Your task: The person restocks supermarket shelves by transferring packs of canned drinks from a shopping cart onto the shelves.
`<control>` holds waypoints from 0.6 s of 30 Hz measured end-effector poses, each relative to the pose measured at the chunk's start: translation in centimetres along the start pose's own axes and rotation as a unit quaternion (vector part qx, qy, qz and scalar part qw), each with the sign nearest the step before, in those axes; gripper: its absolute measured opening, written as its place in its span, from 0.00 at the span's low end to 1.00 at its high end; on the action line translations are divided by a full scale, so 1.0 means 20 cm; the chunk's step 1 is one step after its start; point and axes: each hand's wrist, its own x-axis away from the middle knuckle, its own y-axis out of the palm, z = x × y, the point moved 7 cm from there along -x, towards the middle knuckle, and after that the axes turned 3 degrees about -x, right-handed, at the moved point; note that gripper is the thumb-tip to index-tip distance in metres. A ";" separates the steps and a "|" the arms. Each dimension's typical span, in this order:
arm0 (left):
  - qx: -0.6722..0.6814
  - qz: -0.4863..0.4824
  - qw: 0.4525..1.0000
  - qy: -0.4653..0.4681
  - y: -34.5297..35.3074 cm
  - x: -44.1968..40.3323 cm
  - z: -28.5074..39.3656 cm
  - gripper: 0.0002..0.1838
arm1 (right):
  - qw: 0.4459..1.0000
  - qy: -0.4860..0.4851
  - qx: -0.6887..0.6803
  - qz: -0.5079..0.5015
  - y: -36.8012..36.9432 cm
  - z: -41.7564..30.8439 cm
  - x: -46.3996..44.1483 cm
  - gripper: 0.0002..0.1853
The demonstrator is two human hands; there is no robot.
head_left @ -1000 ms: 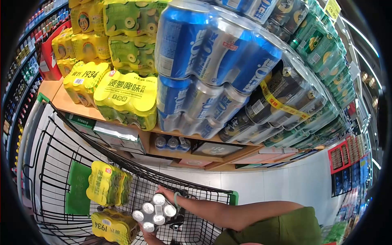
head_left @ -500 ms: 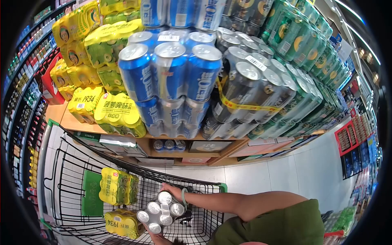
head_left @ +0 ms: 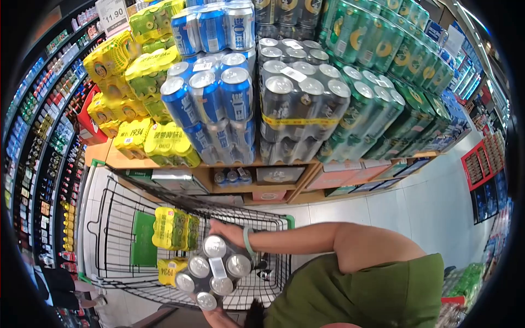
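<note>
A wrapped pack of dark cans with silver tops (head_left: 217, 268) is tilted over the black wire cart (head_left: 273, 224). My right hand (head_left: 226, 233), with a pale bracelet on its wrist, grips the pack's upper end. At the lower end is my left hand (head_left: 217, 317), partly hidden by the cans. Inside the cart, left of the dark pack, lie a yellow-green pack of cans (head_left: 175, 228) and a yellow pack marked 1934 (head_left: 168, 271), partly covered by the dark pack.
Ahead, a wooden display (head_left: 219, 174) bears stacked yellow, blue, black (head_left: 306, 98) and green can packs. Bottle shelves (head_left: 44, 164) line the left side. Part of another person (head_left: 60, 287) shows at the lower left. Red crates (head_left: 481, 164) stand at right.
The dark pack, held in both my hands, has come up closer to the camera and now overlaps the 1934 pack. The view has shifted, and another person has appeared at lower left.
</note>
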 end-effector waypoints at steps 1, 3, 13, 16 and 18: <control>0.002 -0.004 1.000 0.000 0.04 0.05 0.00 0.43 | 1.000 -0.003 -0.004 0.000 0.04 -0.06 0.08 0.31; 0.005 -0.016 1.000 0.003 0.12 0.15 0.02 0.43 | 1.000 -0.012 0.002 0.021 0.10 -0.18 0.19 0.31; 0.022 -0.050 0.997 0.046 0.57 0.58 0.07 0.44 | 0.984 -0.164 0.019 0.059 0.17 -0.87 0.75 0.33; -0.025 -0.106 0.994 -0.026 0.74 0.60 0.08 0.41 | 0.980 -0.183 0.030 0.070 0.16 -1.13 0.92 0.33; -0.045 -0.081 0.994 0.064 0.80 0.47 0.16 0.38 | 0.973 -0.220 0.062 0.000 0.12 -1.30 1.00 0.31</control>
